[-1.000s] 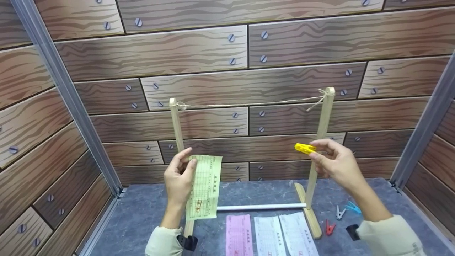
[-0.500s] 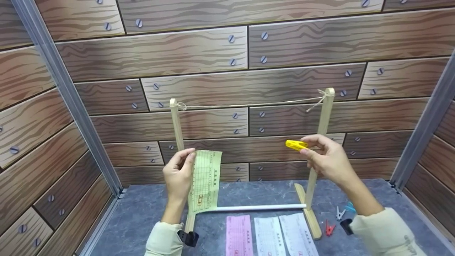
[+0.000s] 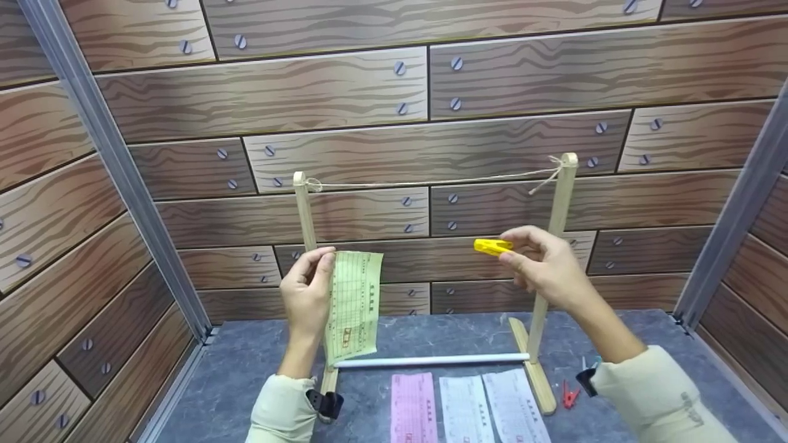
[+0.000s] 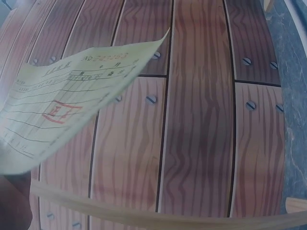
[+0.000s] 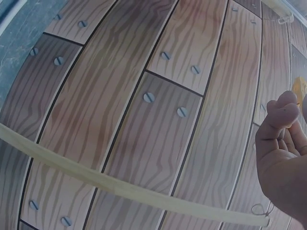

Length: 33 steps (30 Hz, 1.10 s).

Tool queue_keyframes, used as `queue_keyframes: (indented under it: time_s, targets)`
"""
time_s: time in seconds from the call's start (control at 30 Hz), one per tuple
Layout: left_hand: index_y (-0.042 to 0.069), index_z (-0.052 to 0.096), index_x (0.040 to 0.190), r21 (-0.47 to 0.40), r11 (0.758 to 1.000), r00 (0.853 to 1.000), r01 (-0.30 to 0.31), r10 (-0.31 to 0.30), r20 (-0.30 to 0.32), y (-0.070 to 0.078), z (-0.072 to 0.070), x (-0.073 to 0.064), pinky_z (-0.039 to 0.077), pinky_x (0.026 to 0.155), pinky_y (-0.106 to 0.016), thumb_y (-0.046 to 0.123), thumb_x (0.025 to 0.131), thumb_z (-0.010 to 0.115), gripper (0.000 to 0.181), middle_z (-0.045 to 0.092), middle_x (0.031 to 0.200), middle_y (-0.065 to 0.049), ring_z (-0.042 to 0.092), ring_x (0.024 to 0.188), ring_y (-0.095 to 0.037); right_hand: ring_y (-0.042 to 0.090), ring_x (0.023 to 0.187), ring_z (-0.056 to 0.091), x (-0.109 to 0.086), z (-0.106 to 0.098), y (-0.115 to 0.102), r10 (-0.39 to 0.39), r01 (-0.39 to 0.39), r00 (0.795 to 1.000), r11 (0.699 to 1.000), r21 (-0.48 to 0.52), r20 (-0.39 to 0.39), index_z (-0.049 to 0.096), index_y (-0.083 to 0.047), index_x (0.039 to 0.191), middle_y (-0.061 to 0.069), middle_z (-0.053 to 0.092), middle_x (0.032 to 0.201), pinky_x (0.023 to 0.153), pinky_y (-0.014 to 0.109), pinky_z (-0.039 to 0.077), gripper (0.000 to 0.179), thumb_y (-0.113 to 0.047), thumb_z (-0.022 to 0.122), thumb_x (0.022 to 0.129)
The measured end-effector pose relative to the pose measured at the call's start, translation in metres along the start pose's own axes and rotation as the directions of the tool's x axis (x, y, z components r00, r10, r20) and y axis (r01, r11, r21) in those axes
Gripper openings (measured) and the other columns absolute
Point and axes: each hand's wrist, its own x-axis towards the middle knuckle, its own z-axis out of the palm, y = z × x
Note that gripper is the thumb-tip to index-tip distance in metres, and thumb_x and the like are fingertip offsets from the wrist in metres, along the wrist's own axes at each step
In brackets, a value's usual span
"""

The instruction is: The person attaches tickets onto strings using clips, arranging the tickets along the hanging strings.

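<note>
My left hand (image 3: 308, 289) pinches the top edge of a green printed slip (image 3: 354, 304), which hangs down in front of the left post of a small wooden rack (image 3: 306, 215). The same green slip (image 4: 62, 105) fills the left of the left wrist view. My right hand (image 3: 542, 264) pinches a yellow clothespin (image 3: 492, 247) beside the right post (image 3: 557, 209), below the string (image 3: 431, 182) tied between the two posts. In the right wrist view the right hand (image 5: 283, 153) shows at the right edge with a bit of the yellow clothespin (image 5: 300, 91).
On the grey tabletop (image 3: 246, 369) lie a pink slip (image 3: 414, 409) and two white slips (image 3: 492, 409) in front of the rack's white crossbar (image 3: 431, 360). A red clothespin (image 3: 569, 394) and others lie to the right. Wood-pattern walls close in the back and sides.
Both hands have risen a little. The right hand has carried the yellow clothespin leftward, and the left hand has lifted the green slip slightly.
</note>
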Motion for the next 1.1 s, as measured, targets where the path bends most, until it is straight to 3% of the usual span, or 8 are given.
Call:
queue_keyframes:
  time_s: [0.43, 0.7, 0.93, 1.1]
  targets:
    - [-0.008, 0.071, 0.101, 0.03, 1.0, 1.0, 0.001, 0.0, -0.004, 0.003, 0.001, 0.025, 0.046, 0.063, -0.019, 0.0, 0.096, 0.065, 0.011, 0.071, 0.089, -0.016, 0.058, 0.071, -0.01, 0.015, 0.057, 0.06, 0.024, 0.02, -0.02, -0.048, 0.05, 0.997, 0.998, -0.027, 0.056, 0.061, 0.006, 0.12, 0.016, 0.064, 0.098, 0.045, 0.023, 0.047, 0.029, -0.004, 0.07, 0.094]
    - [-0.008, 0.068, 0.101, 0.027, 0.999, 0.999, 0.019, -0.02, 0.031, 0.005, 0.003, 0.037, 0.044, 0.064, -0.021, 0.003, 0.098, 0.063, 0.013, 0.064, 0.083, -0.012, 0.053, 0.071, -0.011, 0.016, 0.06, 0.059, 0.038, 0.028, -0.035, -0.08, 0.087, 0.994, 0.991, -0.102, 0.073, 0.063, 0.005, 0.121, 0.014, 0.066, 0.096, 0.048, 0.024, 0.049, 0.027, -0.008, 0.067, 0.097]
    - [-0.009, 0.068, 0.099, 0.031, 0.999, 0.999, 0.035, -0.035, -0.025, 0.009, 0.007, 0.05, 0.045, 0.065, -0.021, 0.002, 0.097, 0.064, 0.013, 0.065, 0.083, -0.013, 0.055, 0.071, -0.011, 0.016, 0.059, 0.059, 0.052, 0.035, -0.045, -0.097, 0.106, 0.992, 0.987, -0.117, 0.079, 0.064, 0.004, 0.124, 0.01, 0.066, 0.087, 0.051, 0.024, 0.05, 0.027, -0.008, 0.063, 0.1]
    - [-0.01, 0.069, 0.098, 0.01, 0.997, 0.995, 0.079, -0.079, -0.059, 0.012, 0.014, 0.059, 0.047, 0.066, -0.02, 0.001, 0.096, 0.066, 0.012, 0.07, 0.087, -0.013, 0.059, 0.074, -0.01, 0.017, 0.061, 0.059, 0.059, 0.042, -0.051, -0.105, 0.112, 0.992, 0.989, -0.102, 0.073, 0.064, 0.004, 0.125, 0.011, 0.066, 0.086, 0.052, 0.025, 0.051, 0.027, -0.007, 0.063, 0.1]
